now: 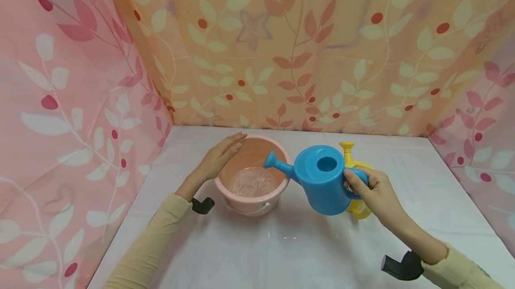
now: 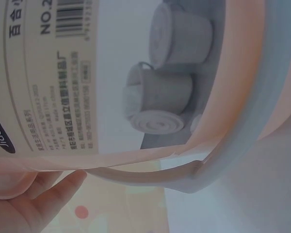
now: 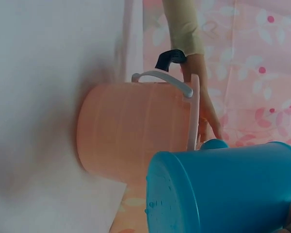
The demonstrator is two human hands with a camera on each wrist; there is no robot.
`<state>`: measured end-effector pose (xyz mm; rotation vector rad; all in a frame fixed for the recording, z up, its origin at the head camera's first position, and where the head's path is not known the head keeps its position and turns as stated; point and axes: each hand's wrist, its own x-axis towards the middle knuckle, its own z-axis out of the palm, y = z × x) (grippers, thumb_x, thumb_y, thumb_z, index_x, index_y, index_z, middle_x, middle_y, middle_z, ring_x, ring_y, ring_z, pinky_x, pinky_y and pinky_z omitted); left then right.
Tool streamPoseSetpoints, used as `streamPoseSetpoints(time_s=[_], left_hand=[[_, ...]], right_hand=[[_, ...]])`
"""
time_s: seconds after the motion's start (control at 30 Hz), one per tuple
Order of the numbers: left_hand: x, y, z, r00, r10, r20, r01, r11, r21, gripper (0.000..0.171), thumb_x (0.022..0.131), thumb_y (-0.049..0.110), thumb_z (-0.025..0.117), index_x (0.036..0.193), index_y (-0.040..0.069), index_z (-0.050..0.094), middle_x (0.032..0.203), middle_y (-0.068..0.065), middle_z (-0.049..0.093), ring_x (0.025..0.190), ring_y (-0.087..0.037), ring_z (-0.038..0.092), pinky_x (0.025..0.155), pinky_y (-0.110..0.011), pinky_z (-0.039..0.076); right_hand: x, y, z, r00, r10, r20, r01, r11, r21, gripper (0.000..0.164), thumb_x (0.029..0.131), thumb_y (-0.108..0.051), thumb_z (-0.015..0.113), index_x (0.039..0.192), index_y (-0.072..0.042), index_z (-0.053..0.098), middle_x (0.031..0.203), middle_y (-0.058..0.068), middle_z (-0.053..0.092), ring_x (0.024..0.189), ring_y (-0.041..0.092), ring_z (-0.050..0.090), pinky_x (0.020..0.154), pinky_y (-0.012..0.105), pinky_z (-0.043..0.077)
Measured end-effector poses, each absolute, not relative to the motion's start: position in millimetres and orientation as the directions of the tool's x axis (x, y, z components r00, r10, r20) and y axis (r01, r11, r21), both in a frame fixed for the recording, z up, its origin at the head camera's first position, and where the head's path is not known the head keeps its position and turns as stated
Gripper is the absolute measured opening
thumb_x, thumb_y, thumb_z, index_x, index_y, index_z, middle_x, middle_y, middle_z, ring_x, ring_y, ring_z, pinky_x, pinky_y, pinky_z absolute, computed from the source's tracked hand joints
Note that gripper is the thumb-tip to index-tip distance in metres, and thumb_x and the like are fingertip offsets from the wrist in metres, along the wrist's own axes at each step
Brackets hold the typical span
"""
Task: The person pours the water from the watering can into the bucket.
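My right hand (image 1: 382, 195) grips the handle of a blue watering can (image 1: 322, 190), held up off the table to the right of a pink bucket (image 1: 237, 203). The can's spout (image 1: 279, 165) reaches over the bucket's rim. Rippled water (image 1: 253, 182) lies in the bottom of the bucket. My left hand (image 1: 217, 159) rests on the left side of the rim, its fingers extended. Up close in the left wrist view are the bucket's printed label (image 2: 63, 97) and pale handle (image 2: 179, 175). Wet drops cling to the base of the can (image 3: 160, 204).
A yellow watering can (image 1: 360, 212) stands behind the blue one, partly hidden by it and my right hand. Small water drops (image 1: 289, 238) lie on the white tabletop (image 1: 241, 257). Patterned cloth (image 1: 297, 47) walls the back and both sides.
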<state>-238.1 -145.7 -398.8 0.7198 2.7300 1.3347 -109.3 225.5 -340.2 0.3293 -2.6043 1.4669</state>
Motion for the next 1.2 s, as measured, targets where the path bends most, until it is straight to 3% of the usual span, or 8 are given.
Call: streamPoseSetpoints(time_s=[0.8,1.2], left_hand=[[-238.9,-146.0,-400.0,-0.893,0.411,0.186,0.400,0.531,0.747,0.046,0.096,0.054,0.031,0.139,0.038,0.038,0.150,0.006,0.030,0.136,-0.024,0.030,0.106,-0.055,0.028],[-239.4,-145.8,-400.3,-0.895,0.404,0.187,0.398,0.538,0.743,0.046,0.097,0.053,0.032,0.139,0.038,0.038,0.148,0.011,0.031,0.135,-0.022,0.033,0.106,-0.054,0.028]], right_hand=[[-113.1,226.8,-338.2,-0.956,-0.157,0.249,-0.294,0.556,-0.777,0.022,0.095,-0.014,0.052,0.079,-0.001,0.059,0.065,0.006,0.058,0.070,0.016,0.055,0.066,0.022,0.051],[-115.8,227.3,-337.5,-0.958,-0.163,0.236,-0.287,0.565,-0.774,0.023,0.096,-0.017,0.051,0.079,-0.002,0.057,0.065,0.007,0.055,0.071,0.016,0.055,0.062,0.023,0.049]])
